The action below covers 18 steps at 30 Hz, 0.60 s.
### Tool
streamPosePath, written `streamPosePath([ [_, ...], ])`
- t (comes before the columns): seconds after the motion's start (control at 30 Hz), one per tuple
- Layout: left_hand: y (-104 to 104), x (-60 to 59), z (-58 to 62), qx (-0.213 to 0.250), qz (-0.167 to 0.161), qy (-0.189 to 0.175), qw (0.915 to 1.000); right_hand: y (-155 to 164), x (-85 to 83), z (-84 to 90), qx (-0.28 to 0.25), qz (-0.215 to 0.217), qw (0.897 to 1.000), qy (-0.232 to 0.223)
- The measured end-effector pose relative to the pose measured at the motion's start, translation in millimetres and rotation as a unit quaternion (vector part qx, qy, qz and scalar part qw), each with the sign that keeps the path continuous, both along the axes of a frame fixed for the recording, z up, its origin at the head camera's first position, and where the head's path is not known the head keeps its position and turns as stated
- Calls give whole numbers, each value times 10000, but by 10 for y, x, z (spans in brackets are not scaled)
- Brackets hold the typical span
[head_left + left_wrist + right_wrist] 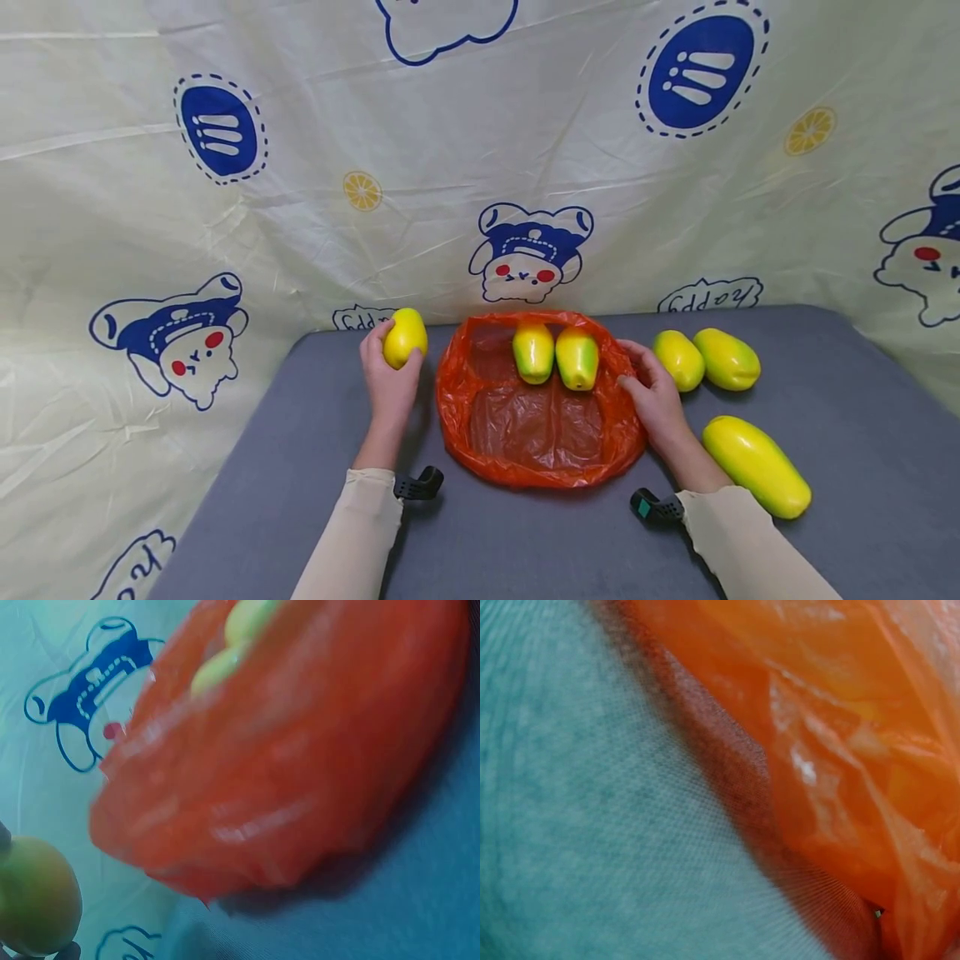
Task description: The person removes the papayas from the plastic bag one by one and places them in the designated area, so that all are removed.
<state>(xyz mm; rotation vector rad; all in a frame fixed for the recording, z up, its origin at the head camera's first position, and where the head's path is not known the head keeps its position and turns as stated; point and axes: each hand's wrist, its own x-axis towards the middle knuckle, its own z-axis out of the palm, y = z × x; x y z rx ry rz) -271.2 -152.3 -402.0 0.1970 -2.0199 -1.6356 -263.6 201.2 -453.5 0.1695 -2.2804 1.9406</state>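
Holding a smooth yellow-green mango [405, 337] just left of the red plastic bag [525, 417], our left hand [390, 379] has its grip curled around the fruit. Our right hand [654, 392] pinches the bag's right rim on the grey table [862, 433]; two mangoes [556, 355] lie inside.

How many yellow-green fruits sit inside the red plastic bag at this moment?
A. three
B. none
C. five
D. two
D: the head view shows two fruits side by side at the far end of the red plastic bag, while the left hand holds another fruit outside it.
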Motion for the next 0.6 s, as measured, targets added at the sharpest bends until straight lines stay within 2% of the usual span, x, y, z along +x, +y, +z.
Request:
streamPosePath([
  [0.3, -78, -41, -159, -167, 70, -443, 9989, 0, 12, -5, 10, 31, 10000, -30],
  [0.6, -101, -82, -250, -155, 16, -908, 9957, -8, 0, -8, 70, -40, 10000, -23],
])
